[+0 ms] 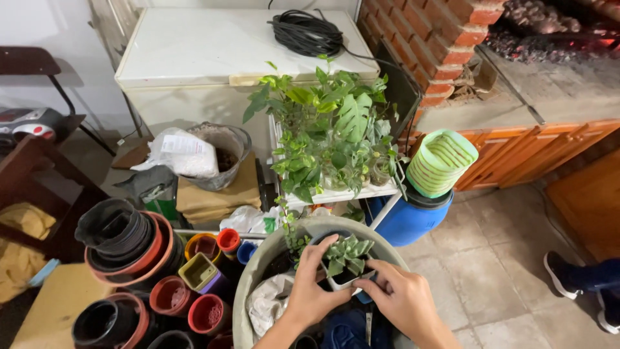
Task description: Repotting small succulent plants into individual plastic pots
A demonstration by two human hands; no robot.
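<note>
1. Two hands meet over the grey tub (258, 271) at the bottom of the view, and both close on one small pot (342, 279) that carries a pale green succulent (347, 254).
2. Our left hand (312, 291) wraps the pot's near side, fingers curled up to the rim; our right hand (402, 298) pinches the opposite rim from the right. Neither hand is open: both grip the pot.
3. The pot sits just above the tub's mouth, inside its rim, with crumpled white plastic (266, 304) and a blue thing below it. We cannot tell whether its base rests on anything.
4. We judge the step in hand to be steadying the little plant with both hands over the tub, held upright.
5. Whatever move follows calls for a level grip, since the succulent's leaves crowd close to our fingertips and could snap, and the pot is small for two hands.
6. Around us: stacked plastic pots (123, 242) in black, red and yellow to the left, a white rack (336, 194) of leafy plants just behind the tub, a blue barrel (407, 220) with a stack of green pots (440, 161) on top, and a white chest freezer (194, 58) behind with a coiled black cable (305, 32).
7. Another person's shoe (560, 274) shows at the right edge on the tiled floor, well apart from our hands.
</note>
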